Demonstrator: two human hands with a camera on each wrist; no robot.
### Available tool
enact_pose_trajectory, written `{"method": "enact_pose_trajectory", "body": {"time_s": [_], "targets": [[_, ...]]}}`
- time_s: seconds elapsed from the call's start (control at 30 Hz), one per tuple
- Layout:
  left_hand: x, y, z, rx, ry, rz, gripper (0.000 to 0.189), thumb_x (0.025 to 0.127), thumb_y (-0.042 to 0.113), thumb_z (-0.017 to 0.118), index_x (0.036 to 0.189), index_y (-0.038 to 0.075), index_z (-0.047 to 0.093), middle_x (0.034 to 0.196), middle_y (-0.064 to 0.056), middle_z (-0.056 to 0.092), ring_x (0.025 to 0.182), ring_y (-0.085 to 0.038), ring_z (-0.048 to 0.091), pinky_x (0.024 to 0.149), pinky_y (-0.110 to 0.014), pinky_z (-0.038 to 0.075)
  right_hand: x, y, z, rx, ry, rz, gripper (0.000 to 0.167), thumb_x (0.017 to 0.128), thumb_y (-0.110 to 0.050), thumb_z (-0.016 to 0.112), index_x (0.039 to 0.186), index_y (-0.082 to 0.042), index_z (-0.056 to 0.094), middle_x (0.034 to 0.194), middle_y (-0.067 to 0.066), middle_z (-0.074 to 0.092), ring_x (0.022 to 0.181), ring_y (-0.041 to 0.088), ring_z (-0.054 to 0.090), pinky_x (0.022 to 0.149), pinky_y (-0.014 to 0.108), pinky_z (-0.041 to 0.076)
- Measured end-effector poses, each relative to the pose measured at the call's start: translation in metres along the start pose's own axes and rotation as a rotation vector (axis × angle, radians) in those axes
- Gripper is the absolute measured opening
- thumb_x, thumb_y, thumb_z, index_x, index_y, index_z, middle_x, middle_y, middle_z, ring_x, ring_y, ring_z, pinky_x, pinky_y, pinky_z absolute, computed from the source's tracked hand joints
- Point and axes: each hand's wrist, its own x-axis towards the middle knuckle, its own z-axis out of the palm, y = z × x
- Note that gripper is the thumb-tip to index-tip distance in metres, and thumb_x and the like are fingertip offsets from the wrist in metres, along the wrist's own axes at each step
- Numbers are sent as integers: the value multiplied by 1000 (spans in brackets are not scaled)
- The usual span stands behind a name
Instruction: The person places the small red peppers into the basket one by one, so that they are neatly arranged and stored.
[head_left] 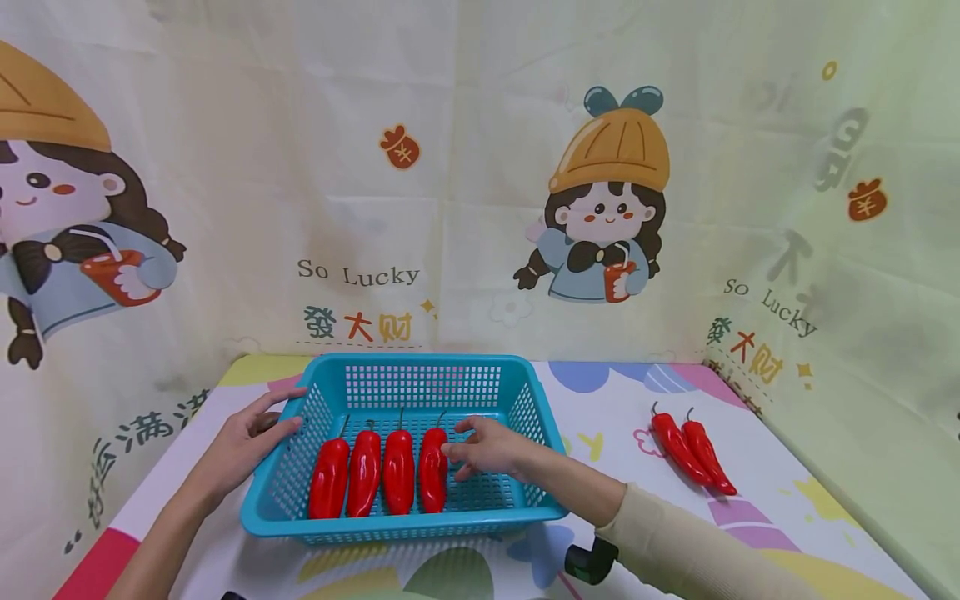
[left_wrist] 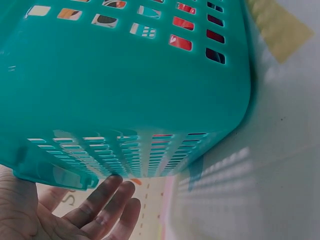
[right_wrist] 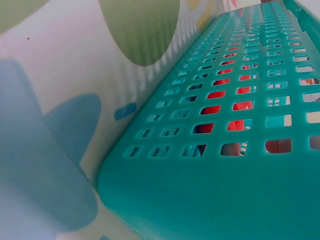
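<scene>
A blue plastic basket (head_left: pixel 405 527) with slotted walls stands on the table. Several red chili peppers (head_left: pixel 399 473) lie side by side in its left and middle part, stems toward the far wall. At the left rim my left hand (head_left: pixel 243 437) holds the basket, thumb and index finger over the edge; in the left wrist view the other fingers (left_wrist: pixel 102 205) are under the rim outside. Inside the basket, my right hand (head_left: pixel 491 448) hovers with parted fingers beside the rightmost pepper; a fingertip overlaps it, contact unclear. The right wrist view shows mostly the basket's outer wall (right_wrist: pixel 200 185).
Two more red chili peppers (head_left: pixel 692 450) lie together on the patterned tablecloth (head_left: pixel 600 417) to the right of the basket. A printed cloth backdrop (head_left: pixel 480 208) rises behind and at both sides of the table. A dark device (head_left: pixel 590 564) sits under the right wrist.
</scene>
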Motion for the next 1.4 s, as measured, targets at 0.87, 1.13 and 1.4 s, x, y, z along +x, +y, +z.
{"method": "enact_pose_trajectory", "body": {"time_s": [0.87,1.13,1.4], "targets": [[0,-1,1,-8,-3,-22,65,104,31,61,159,10,34,138,-34,56,112,-40,67,77,-40,64,-33,-3,-12,-253,160,-367,60,97,-28,71,146,-5,46,120,11,69,90,22,72,70,32,62],[0,-2,1,-10,1,-17,64,104,30,60,159,10,34,137,-34,57,111,-40,68,76,-40,64,-44,0,-16,-374,244,-469,60,98,-28,70,147,-7,45,121,12,70,91,21,72,72,26,61],[0,-2,1,-12,4,-16,64,103,29,62,159,10,35,136,-33,58,109,-38,68,75,-39,64,-56,4,-20,-388,293,-484,61,98,-30,70,149,-10,44,125,11,68,93,18,71,75,27,61]]}}
